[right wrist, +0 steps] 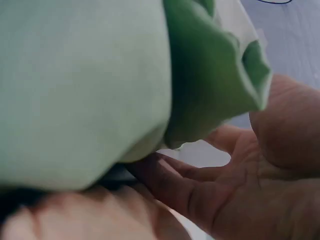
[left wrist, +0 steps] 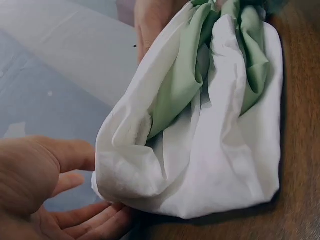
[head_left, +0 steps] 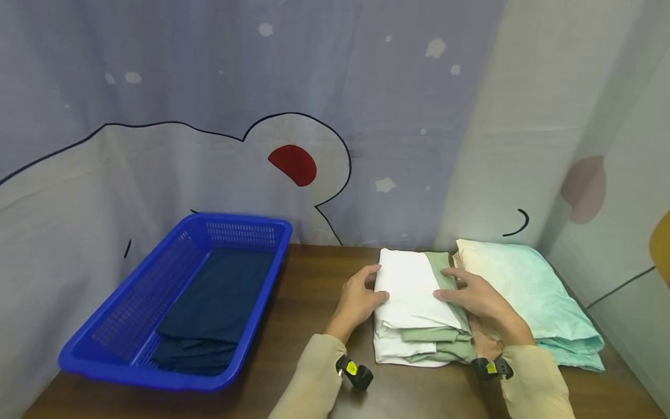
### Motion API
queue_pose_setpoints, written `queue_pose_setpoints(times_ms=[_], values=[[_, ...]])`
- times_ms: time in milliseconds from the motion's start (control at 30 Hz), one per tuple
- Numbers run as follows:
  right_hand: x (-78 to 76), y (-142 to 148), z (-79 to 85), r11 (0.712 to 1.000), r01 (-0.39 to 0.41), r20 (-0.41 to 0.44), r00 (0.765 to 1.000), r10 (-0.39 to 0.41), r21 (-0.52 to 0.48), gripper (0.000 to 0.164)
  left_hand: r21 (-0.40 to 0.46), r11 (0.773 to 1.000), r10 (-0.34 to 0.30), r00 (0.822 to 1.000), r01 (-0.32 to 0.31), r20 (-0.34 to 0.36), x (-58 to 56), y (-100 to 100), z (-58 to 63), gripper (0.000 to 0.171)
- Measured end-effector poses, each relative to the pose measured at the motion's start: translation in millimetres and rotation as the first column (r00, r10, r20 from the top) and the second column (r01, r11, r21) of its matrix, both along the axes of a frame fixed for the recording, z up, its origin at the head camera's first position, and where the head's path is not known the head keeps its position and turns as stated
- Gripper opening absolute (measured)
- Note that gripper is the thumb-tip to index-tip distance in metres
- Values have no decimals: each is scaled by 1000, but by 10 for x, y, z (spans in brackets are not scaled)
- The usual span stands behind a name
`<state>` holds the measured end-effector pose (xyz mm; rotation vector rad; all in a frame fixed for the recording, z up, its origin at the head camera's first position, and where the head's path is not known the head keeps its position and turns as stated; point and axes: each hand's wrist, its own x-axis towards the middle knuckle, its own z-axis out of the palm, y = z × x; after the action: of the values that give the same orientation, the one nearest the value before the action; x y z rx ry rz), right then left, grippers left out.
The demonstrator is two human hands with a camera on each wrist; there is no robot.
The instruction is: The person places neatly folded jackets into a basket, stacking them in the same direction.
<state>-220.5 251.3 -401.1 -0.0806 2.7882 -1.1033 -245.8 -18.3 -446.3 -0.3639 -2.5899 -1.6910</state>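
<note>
A folded white-and-green cloth (head_left: 410, 291) lies in thick layers on the table, white on the left and sage green along the right. My left hand (head_left: 357, 299) holds its left edge; in the left wrist view the thumb is at the upper edge and the fingers (left wrist: 95, 220) reach beneath the fabric. My right hand (head_left: 478, 294) holds the opposite edge, thumb on the white top. In the right wrist view, fingers (right wrist: 170, 182) of that hand go under the green cloth (right wrist: 210, 75), their tips hidden.
A blue plastic basket (head_left: 282, 250) stands to the left, with folded navy cloth (head_left: 220, 297) inside. Right of the white-and-green cloth sits a folded pastel cloth (head_left: 523, 285), cream to mint. A patterned curtain (head_left: 377, 116) hangs behind the wooden table (head_left: 309, 285).
</note>
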Motion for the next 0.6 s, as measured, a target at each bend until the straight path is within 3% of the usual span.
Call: queue_pose_setpoints(times_ms=[133, 267, 600], values=[[-21, -42, -29, 999, -29, 2, 1000, 29, 33, 79, -41, 999, 20, 1000, -20, 16, -15, -31, -8, 59], [-36, -77, -61, 1000, -21, 23, 999, 22, -13, 76, -32, 999, 26, 998, -24, 64, -13, -60, -16, 58], [-26, -135, -121, 980, -65, 54, 996, 77, -188, 72, 146, 987, 33, 974, -67, 225, -10, -88, 31, 51]])
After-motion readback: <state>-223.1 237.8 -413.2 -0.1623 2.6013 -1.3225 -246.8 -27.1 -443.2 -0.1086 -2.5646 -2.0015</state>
